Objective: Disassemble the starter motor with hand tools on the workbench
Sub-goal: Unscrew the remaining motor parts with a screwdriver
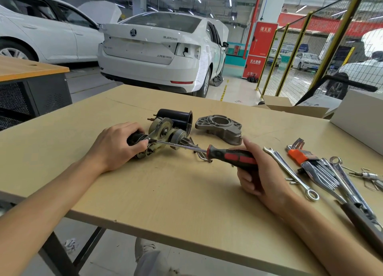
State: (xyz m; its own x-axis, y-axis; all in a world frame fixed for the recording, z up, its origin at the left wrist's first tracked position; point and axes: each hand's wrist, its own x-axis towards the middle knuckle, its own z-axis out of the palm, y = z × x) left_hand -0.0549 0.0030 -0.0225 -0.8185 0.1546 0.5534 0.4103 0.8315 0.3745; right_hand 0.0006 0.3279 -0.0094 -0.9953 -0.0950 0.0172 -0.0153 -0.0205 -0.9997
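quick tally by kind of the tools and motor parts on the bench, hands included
Hands: 2, left hand and right hand
Screwdrivers: 1, screwdriver
Open-and-ring spanners lying alone: 1, spanner
Hex key sets: 1, hex key set
Motor pieces: 3, motor core, black can, grey end housing
Total: 8
The tool pile at the right edge is too tangled to count.

My forearms are bare right up to the near edge of view, with no sleeves showing. My left hand point(116, 146) and right hand point(262, 172) wear no gloves, rings or watch. Below, my leg shows pale grey trousers point(153, 261).
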